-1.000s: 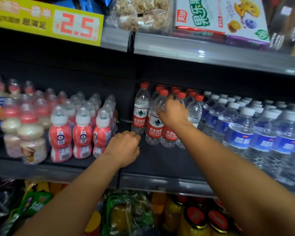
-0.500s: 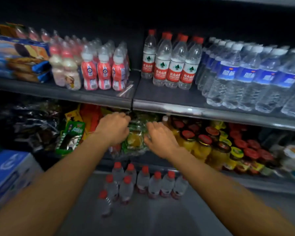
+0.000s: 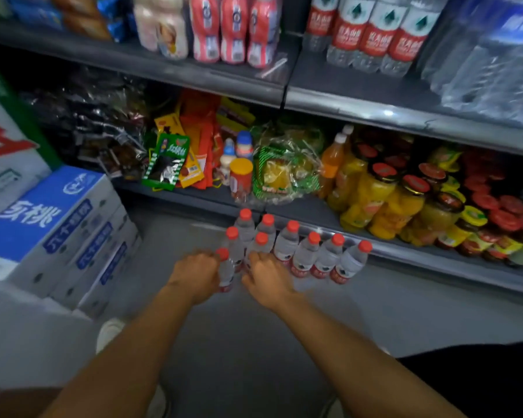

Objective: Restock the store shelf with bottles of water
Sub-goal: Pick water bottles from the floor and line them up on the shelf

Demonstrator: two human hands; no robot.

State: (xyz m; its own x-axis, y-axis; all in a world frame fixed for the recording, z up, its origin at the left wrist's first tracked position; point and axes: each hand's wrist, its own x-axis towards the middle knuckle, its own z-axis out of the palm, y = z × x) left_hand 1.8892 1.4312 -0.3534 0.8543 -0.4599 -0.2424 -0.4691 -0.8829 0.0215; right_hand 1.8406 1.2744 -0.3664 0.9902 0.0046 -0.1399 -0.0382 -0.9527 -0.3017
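Both arms are reaching down, nearly straight, toward the red-capped bottles [image 3: 287, 248] standing in a cluster on the floor [image 3: 254, 342] against the bottom shelf [image 3: 435, 260]. The left hand [image 3: 194, 276] is curling its fingers round the nearest bottle [image 3: 225, 271], knuckles up. The right hand [image 3: 266, 280] is lying just beside it, its fingers bending down against the next bottle [image 3: 258, 247]; whether they are gripping it cannot be told. More water [image 3: 372, 34] is standing on the upper shelf [image 3: 360, 95].
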